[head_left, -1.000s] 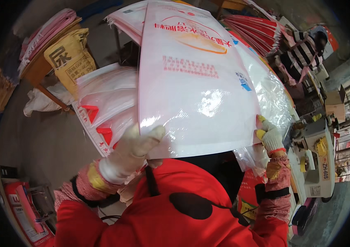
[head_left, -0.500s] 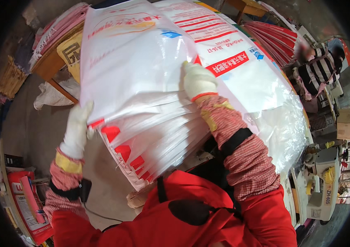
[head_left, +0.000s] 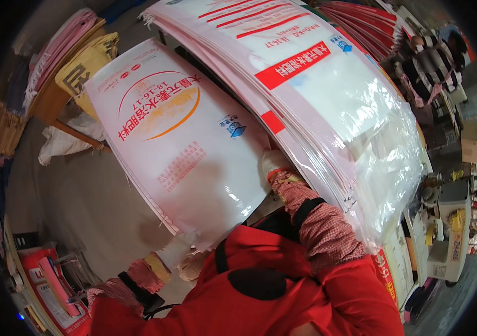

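Two bag piles: the larger stack [head_left: 328, 95] lies right of the right hand [head_left: 275, 162]; the smaller pile [head_left: 185, 140], long axis running forward-left, lies left of that hand's fingers, just ahead of the equally near left hand [head_left: 177, 251]. Whether either hand's fingers clamp it, I cannot tell.
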Motion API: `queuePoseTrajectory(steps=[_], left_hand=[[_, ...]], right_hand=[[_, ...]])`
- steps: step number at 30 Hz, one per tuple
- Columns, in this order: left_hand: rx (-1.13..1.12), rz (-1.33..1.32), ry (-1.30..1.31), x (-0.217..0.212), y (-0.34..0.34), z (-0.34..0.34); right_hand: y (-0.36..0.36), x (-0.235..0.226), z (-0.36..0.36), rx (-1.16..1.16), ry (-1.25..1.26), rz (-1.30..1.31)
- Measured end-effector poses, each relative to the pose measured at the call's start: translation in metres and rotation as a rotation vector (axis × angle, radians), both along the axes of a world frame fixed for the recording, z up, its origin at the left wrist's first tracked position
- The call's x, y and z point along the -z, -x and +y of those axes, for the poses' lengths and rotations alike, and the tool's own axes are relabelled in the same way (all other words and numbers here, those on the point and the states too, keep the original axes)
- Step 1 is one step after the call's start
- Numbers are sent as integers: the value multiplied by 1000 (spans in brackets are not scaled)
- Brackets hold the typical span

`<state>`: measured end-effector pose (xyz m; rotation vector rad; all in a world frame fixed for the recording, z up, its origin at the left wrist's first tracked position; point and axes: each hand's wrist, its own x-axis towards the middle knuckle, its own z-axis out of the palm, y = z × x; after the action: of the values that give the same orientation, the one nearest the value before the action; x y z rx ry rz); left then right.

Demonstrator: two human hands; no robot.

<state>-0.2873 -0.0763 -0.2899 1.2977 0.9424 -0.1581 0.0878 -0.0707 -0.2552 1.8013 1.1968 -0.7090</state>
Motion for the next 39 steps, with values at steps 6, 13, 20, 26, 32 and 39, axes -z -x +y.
queuePoseTrajectory(steps=[6,13,20,26,32,39], left_hand=[[-256,318,262,-21,-47,-4],[-182,221,226,-24,-58,12],[-75,228,197,-33,-44,26],[-102,390,211,-74,-37,34],[536,906,-343,-144,-55,61],[882,469,-559,-274,-229,64]], right_hand=[[6,5,-88,68,-985,-290],[-22,-167,-230,761,-660,1689],[-141,-182,-217,1960,-1700,1255],[-179,-160,-197,1974,-1690,1179],[-189,-166,-199,1691,-1761,991],[-186,-177,-191,1321,-1860,724]])
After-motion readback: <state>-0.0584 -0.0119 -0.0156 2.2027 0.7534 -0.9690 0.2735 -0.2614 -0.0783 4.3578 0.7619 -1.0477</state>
